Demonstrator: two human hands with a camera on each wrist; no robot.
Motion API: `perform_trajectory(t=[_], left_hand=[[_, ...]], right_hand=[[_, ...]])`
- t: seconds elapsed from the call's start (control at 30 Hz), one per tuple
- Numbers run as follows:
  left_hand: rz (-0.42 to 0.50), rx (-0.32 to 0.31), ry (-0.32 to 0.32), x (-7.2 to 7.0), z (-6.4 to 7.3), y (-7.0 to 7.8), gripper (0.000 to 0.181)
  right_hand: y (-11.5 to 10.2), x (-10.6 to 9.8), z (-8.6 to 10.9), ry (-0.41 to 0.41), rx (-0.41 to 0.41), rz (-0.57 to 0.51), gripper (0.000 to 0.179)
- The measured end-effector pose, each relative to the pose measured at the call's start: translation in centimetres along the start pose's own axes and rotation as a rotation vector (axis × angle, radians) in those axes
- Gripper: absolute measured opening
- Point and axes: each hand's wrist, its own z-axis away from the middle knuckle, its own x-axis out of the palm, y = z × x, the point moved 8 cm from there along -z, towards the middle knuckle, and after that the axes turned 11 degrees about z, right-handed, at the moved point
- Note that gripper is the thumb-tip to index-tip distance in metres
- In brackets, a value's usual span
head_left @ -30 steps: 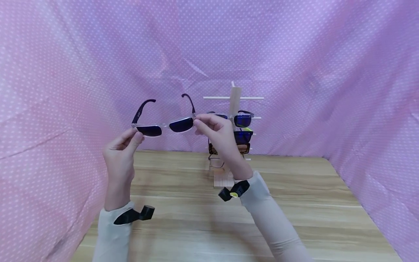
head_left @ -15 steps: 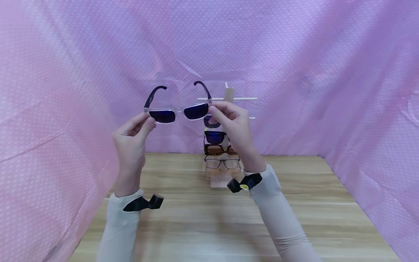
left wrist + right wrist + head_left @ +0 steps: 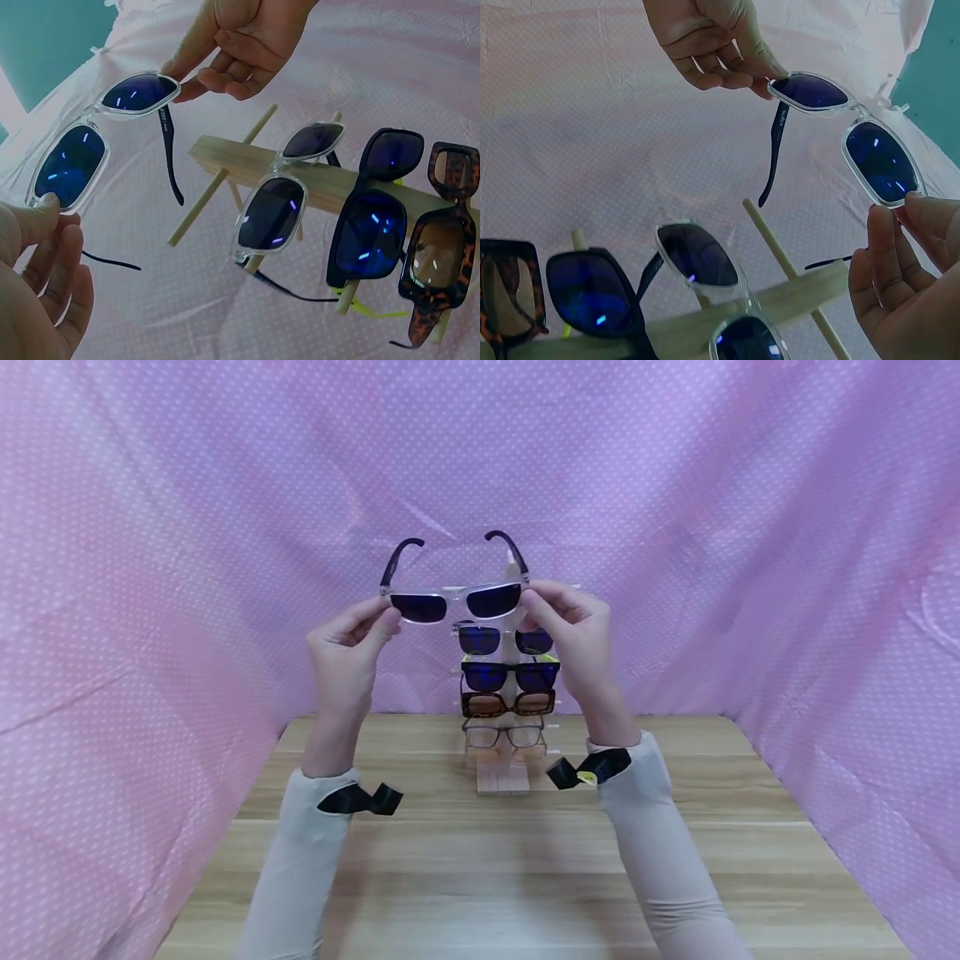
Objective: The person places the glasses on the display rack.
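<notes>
A pair of sunglasses (image 3: 418, 607) with a clear frame, dark lenses and black temples is held up between both hands. My left hand (image 3: 347, 647) pinches its left end between thumb and fingers; my right hand (image 3: 581, 627) pinches the right end. The temples are unfolded and point away, toward the backdrop. Right behind is a wooden display stand (image 3: 502, 778), its top peg (image 3: 199, 206) bare in the left wrist view. Below that peg hang another clear-framed pair (image 3: 271, 214), black sunglasses (image 3: 367, 236) and a tortoiseshell pair (image 3: 435, 251).
Lower on the stand hang thin-framed eyeglasses (image 3: 504, 735) and a faint pair under them. The stand stands on a wood-grain table (image 3: 420, 860). A pink dotted cloth (image 3: 675, 527) surrounds the back and sides.
Both hands have carried the clear-framed sunglasses to the right and up, from left of the stand to in front of its top. Their grip looks the same.
</notes>
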Motion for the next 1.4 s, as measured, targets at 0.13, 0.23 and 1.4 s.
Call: perform_trajectory(t=[0.13, 0.23, 1.4], left_hand=[[-0.03, -0.016, -0.011, 1.1, -0.2, -1.2, 0.021], [-0.061, -0.032, -0.031, 1.8, -0.2, -2.0, 0.015], [-0.251, -0.16, -0.073, 3.1, -1.7, -8.1, 0.016]], right_hand=[[0.5, -1.5, -0.1, 0.031, 0.013, 0.018, 0.017], [0.9, -2.5, -0.1, 0.052, 0.02, 0.012, 0.015], [6.3, -5.8, -1.0, 0.1, 0.16, 0.05, 0.012]])
